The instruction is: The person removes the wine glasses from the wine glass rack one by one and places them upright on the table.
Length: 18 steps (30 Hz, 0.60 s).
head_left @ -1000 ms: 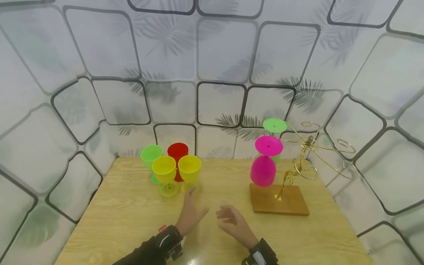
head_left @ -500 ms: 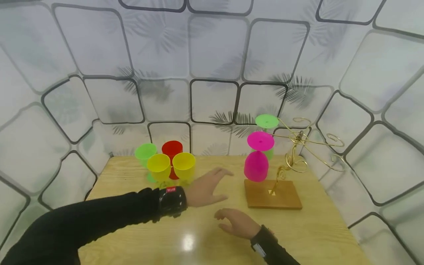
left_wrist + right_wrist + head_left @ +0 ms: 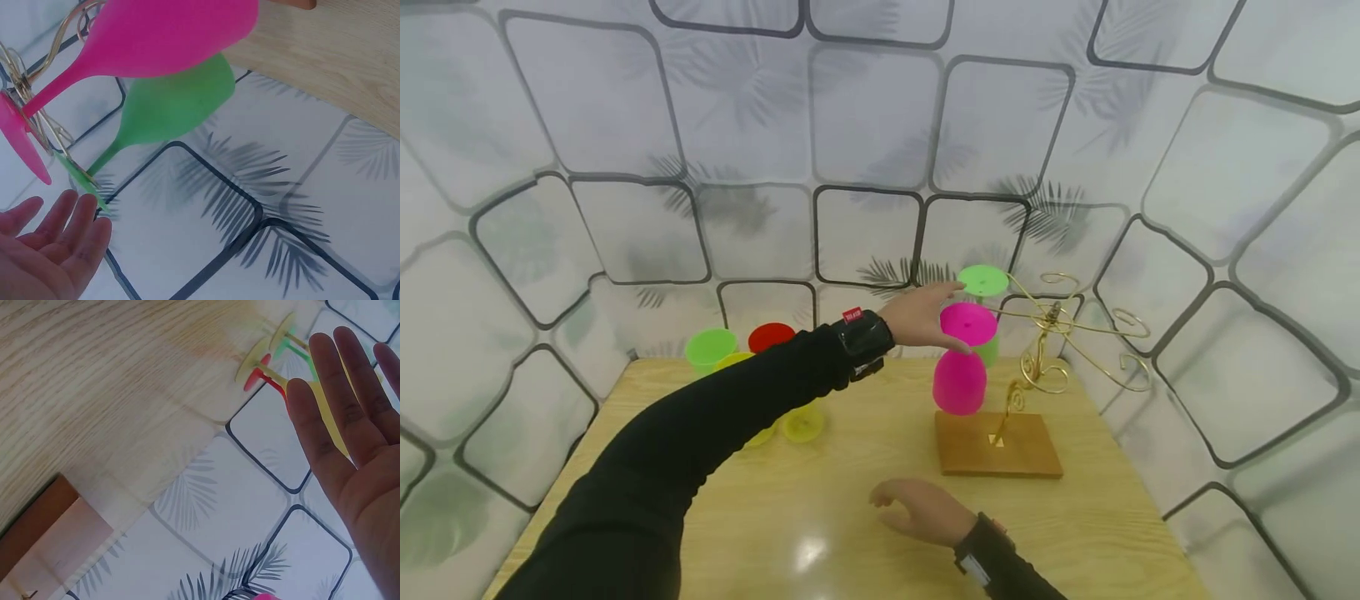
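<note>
The pink goblet (image 3: 959, 367) hangs upside down on the gold wire rack (image 3: 1060, 342), its round foot (image 3: 968, 323) caught in a wire loop and its bowl hanging clear above the wooden base (image 3: 997, 443), at about one o'clock on the desk (image 3: 850, 500). Just behind it, toward twelve, a green goblet (image 3: 983, 287) hangs the same way; the left wrist view shows the two bowls close together.

The left hand (image 3: 921, 315) reaches across with straight, spread fingers (image 3: 75, 215), holding nothing; its fingertips are just beside the pink foot and the green one. To do this well, I would judge, the fingers should close on the pink stem just under the foot, then slide it outward along the wire slot instead of pulling down, keeping clear of the green goblet.

The right hand (image 3: 917, 510) hovers low over the desk near six o'clock, fingers relaxed and empty; it could steady the base. At ten o'clock stand upright goblets: green (image 3: 710, 348), red (image 3: 771, 336) and yellow (image 3: 802, 422), partly hidden by the sleeve (image 3: 715, 425).
</note>
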Motion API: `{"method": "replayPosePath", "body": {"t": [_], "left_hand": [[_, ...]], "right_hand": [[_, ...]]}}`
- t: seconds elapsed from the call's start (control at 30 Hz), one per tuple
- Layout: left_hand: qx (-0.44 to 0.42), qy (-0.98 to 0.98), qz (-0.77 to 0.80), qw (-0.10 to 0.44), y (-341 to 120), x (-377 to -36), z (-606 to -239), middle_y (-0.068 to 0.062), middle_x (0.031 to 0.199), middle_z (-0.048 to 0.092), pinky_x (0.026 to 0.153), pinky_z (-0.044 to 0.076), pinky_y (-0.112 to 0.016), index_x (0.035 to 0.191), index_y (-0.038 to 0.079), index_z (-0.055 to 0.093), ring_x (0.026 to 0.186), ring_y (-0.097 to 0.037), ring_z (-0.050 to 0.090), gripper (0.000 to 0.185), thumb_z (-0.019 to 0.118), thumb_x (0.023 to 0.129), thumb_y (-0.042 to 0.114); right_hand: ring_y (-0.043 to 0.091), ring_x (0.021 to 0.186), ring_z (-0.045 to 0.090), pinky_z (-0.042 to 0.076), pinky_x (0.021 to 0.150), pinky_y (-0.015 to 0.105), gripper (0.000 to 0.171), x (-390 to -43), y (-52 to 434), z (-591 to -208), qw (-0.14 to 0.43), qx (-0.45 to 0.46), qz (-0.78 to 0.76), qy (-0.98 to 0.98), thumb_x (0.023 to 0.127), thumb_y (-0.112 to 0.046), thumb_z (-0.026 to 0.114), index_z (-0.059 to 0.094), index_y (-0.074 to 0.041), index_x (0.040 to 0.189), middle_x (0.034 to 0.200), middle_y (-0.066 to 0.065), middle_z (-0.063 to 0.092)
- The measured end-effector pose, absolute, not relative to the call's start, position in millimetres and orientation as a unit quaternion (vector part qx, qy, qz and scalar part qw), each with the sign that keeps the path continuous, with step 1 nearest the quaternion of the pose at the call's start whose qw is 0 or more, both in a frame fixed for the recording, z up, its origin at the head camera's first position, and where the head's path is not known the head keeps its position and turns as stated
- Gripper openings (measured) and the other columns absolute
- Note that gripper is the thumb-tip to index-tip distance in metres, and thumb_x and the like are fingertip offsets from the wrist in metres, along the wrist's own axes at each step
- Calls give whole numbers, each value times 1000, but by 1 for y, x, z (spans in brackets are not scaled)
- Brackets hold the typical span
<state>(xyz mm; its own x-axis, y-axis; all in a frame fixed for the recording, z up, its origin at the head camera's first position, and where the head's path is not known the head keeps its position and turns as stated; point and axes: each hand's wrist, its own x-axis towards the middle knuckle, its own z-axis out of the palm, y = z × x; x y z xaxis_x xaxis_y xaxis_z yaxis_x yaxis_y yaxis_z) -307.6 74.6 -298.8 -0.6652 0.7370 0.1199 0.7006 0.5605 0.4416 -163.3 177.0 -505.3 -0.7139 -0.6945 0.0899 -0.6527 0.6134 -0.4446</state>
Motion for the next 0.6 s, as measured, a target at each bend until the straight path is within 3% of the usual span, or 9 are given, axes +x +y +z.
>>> {"method": "replayPosePath", "body": {"t": [0.27, 0.6], "left_hand": [[426, 868, 250, 56, 90, -311, -296, -8, 135, 53, 91, 49, -24, 148, 12, 24, 116, -18, 57, 91, 74, 77, 38], [391, 885, 245, 71, 97, -322, -285, -7, 131, 57, 90, 49, -26, 148, 13, 21, 113, -17, 58, 89, 70, 80, 42]], "right_hand": [[8, 95, 63, 51, 84, 22, 24, -167, 176, -506, 57, -374, -233, 896, 90, -19, 61, 63, -11, 112, 104, 0, 68], [8, 93, 63, 51, 83, 21, 23, -169, 177, -509, 65, -372, -247, 892, 89, -16, 62, 64, -10, 111, 103, 0, 68]]}}
